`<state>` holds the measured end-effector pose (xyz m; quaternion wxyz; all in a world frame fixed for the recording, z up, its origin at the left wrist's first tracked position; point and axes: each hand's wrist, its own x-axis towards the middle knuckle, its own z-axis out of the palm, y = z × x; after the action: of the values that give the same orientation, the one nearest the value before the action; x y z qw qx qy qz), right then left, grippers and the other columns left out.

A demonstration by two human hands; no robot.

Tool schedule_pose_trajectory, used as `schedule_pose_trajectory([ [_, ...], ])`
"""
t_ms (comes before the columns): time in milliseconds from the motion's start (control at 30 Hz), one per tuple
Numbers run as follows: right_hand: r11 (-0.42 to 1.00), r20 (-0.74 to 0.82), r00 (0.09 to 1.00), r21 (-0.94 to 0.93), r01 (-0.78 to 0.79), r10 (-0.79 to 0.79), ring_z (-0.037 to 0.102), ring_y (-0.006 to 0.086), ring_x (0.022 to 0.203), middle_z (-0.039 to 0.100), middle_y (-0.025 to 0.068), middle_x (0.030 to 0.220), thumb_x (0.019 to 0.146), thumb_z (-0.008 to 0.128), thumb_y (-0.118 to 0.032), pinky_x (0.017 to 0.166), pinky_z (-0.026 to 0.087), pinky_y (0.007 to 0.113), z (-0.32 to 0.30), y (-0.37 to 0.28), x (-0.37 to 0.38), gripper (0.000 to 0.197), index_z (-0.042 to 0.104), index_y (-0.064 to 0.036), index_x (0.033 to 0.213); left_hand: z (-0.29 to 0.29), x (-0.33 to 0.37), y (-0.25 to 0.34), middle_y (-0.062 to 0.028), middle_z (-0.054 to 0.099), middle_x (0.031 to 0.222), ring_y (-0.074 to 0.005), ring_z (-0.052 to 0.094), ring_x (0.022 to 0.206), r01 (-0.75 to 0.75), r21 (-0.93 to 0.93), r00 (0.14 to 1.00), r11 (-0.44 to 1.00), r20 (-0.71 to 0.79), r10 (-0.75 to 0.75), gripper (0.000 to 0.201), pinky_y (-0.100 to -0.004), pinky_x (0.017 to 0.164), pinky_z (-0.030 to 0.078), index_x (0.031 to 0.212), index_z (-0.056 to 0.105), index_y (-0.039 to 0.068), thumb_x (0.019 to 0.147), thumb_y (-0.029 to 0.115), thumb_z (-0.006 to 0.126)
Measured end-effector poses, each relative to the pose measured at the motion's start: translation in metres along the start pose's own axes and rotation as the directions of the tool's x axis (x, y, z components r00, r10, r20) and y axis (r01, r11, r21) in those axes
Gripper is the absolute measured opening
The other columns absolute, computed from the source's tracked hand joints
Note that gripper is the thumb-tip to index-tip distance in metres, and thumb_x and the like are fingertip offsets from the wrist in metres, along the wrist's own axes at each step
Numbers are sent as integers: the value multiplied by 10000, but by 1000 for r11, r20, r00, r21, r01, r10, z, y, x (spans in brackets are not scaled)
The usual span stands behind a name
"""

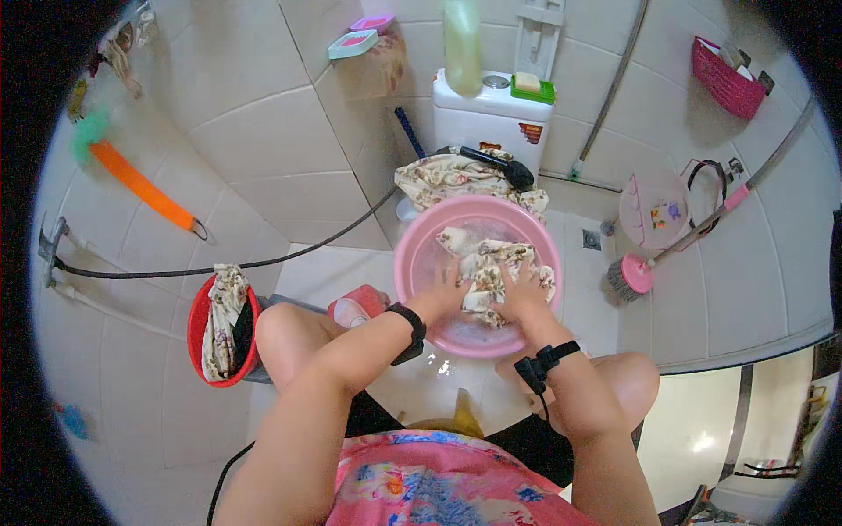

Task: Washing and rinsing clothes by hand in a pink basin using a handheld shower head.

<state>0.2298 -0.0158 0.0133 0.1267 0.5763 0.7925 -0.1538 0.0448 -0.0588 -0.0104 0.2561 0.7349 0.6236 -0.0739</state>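
Between my knees a pink basin (409,302) of cloudy water holds a wet white cloth with a floral print (487,273). My left hand (444,291) lies at the cloth's left edge, its fingers stretched out and apart. On the right side of the cloth rests my right hand (524,294), fingers spread over the fabric and thumb to the side. Neither hand visibly grips the cloth; the fingertips are partly lost against the wet folds. Each wrist wears a black strap, and the right one carries a small black device (533,372).
Matching floral fabric (456,180) and a black shower head (495,165) lie behind the basin, before a white toilet tank (452,110). Its dark hose (289,254) crosses leftward. A red bucket (195,337) with cloth stands left; a pink-headed brush (633,276) leans right.
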Motion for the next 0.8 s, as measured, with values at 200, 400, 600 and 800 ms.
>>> schedule_pose_trajectory([
  [200,983,59,990,-126,134,-127,132,460,1386,31,167,1553,731,692,-556,1061,175,659,30,-3,22,987,142,-260,1496,26,14,-19,-210,-27,1543,-538,48,1367,17,-9,996,1000,83,-16,915,-661,1048,220,1469,246,172,737,440,726],
  [400,980,123,981,-111,166,-152,93,405,1412,33,162,1556,751,652,-571,1078,90,663,42,-3,45,987,117,-219,1502,41,41,-33,-232,66,1533,-529,115,1362,50,68,984,996,168,-61,864,-587,1071,256,1469,237,164,746,272,698],
  [600,983,85,981,-34,180,-177,303,378,1342,345,195,1438,785,645,-409,1060,126,671,48,-14,65,754,341,-167,1431,32,51,-44,-279,479,1307,-438,523,1138,34,3,941,999,335,-33,547,-457,970,424,1235,577,88,708,177,694],
  [800,990,2,991,-46,130,-130,580,383,1076,575,180,1212,889,472,-173,922,448,519,33,-19,80,335,593,-96,1192,19,56,-47,-214,617,1151,-401,566,1095,32,-116,962,993,274,1,532,-443,936,447,1134,626,44,630,159,749],
])
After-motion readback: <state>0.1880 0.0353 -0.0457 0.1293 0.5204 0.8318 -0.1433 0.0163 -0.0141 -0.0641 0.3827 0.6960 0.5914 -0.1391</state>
